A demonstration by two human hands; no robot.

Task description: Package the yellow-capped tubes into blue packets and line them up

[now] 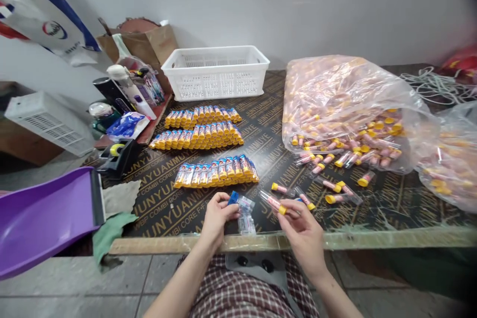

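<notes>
My left hand (216, 217) is at the table's front edge, its thumb and fingers closed on a small clear printed sleeve with a blue end (234, 198). More clear sleeves (246, 223) lie right beside those fingers. Between the fingertips of my right hand (303, 236) is a clear tube with a yellow cap and pink contents (274, 202), its capped end toward me. Loose tubes of the same kind (305, 198) lie just beyond that hand. Ahead of my left hand, blue-labelled tubes with yellow ends (216, 173) are stacked in three groups.
A large clear bag (335, 94) spills tubes at the right, with a second bag (454, 159) beyond. A white basket (216, 77) stands at the back. To the left are a tape dispenser (119, 156), bottles (126, 84) and a purple dustpan (48, 213).
</notes>
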